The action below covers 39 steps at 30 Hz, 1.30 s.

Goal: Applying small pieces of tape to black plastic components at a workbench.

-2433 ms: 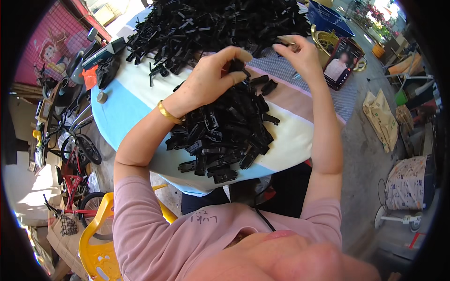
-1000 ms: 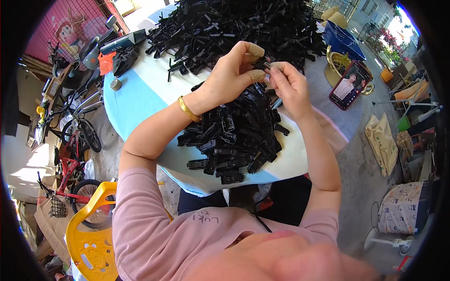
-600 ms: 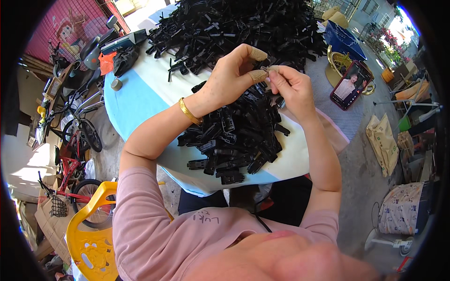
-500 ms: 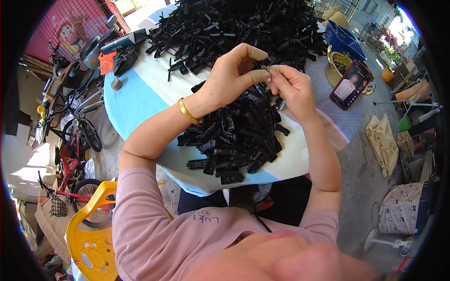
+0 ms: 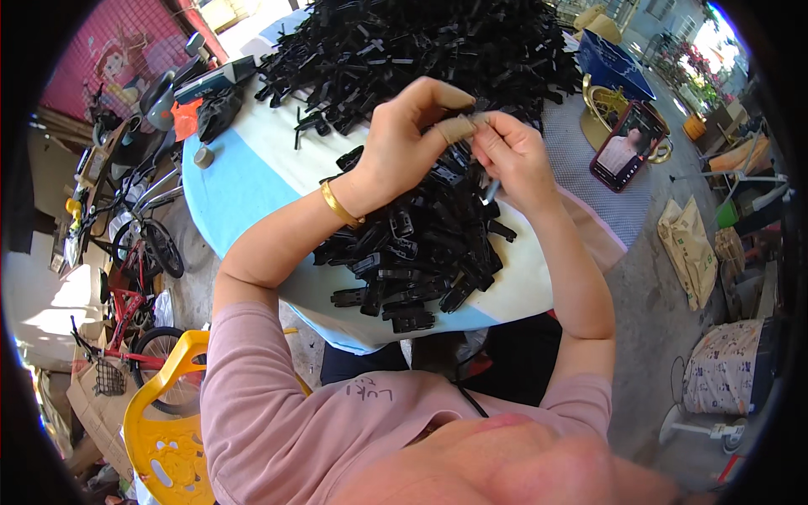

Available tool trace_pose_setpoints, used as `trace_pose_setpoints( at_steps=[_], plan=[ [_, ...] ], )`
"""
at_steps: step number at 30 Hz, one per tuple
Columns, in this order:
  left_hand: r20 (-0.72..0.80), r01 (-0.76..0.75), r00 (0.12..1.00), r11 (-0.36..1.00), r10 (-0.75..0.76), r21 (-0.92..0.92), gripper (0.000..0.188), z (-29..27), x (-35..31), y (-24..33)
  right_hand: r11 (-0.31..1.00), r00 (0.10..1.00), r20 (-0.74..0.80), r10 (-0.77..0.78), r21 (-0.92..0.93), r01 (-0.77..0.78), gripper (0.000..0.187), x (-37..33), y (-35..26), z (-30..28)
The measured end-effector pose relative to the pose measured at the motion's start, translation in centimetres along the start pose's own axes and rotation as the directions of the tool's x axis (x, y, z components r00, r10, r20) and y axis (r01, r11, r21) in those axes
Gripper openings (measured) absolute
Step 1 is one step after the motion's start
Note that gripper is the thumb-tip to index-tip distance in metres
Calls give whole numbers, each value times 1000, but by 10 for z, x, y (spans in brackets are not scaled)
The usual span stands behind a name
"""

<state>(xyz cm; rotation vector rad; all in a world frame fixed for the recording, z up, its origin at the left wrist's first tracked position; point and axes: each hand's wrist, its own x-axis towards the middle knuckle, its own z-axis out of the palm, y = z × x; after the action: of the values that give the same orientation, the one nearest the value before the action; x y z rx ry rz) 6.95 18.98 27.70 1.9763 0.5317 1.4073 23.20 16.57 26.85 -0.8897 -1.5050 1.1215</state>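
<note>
Both my hands meet above the table, fingertips touching. My left hand (image 5: 408, 139), with beige tape on thumb and forefinger and a gold bangle at the wrist, pinches a small black plastic piece (image 5: 463, 109), mostly hidden by the fingers. My right hand (image 5: 515, 160) is closed, its thumb and forefinger against the left thumb tip. A slim grey-blue stick-like tool (image 5: 491, 192) pokes out below its curled fingers. Beneath the hands lies a heap of black plastic clips (image 5: 412, 252). A far larger pile of black plastic parts (image 5: 412, 59) covers the back of the table.
A phone (image 5: 627, 147) leans against a gold-coloured pot (image 5: 595, 126) at the right, beside a blue basket (image 5: 614, 67). On the left of the striped tablecloth (image 5: 227, 194) sit a small round cap (image 5: 204, 157) and a black bag (image 5: 220, 114). A yellow chair (image 5: 168, 438) stands near my left side.
My right hand has shifted slightly left and the left fingers have tilted, their tips drawing closer to it. More of the slim tool shows below the right hand.
</note>
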Motion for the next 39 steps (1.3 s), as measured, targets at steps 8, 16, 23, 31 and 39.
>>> trace_pose_setpoints(
  at_steps=[8, 16, 23, 31, 39],
  plan=[
    [249, 463, 878, 591, -409, -660, 39, -14, 13, 9, 817, 839, -81, -539, -292, 497, 12, -2, -8, -5],
    [367, 505, 840, 821, -399, -265, 37, -10, 6, 12, 938, 933, -98, -346, -32, 344, 23, -3, -10, -7],
    [361, 353, 889, 924, -283, -145, 45, -3, -2, 18, 1000, 996, -83, -14, -15, 13, 21, 0, -13, -4],
    [257, 347, 920, 919, -295, -187, 36, -8, 2, 7, 940, 983, 96, 159, 289, -180, 16, 3, -5, -14],
    [132, 217, 969, 974, -208, -59, 30, -7, 0, 2, 999, 998, -30, 47, -16, -47, 17, -1, -11, -1]
  ],
)
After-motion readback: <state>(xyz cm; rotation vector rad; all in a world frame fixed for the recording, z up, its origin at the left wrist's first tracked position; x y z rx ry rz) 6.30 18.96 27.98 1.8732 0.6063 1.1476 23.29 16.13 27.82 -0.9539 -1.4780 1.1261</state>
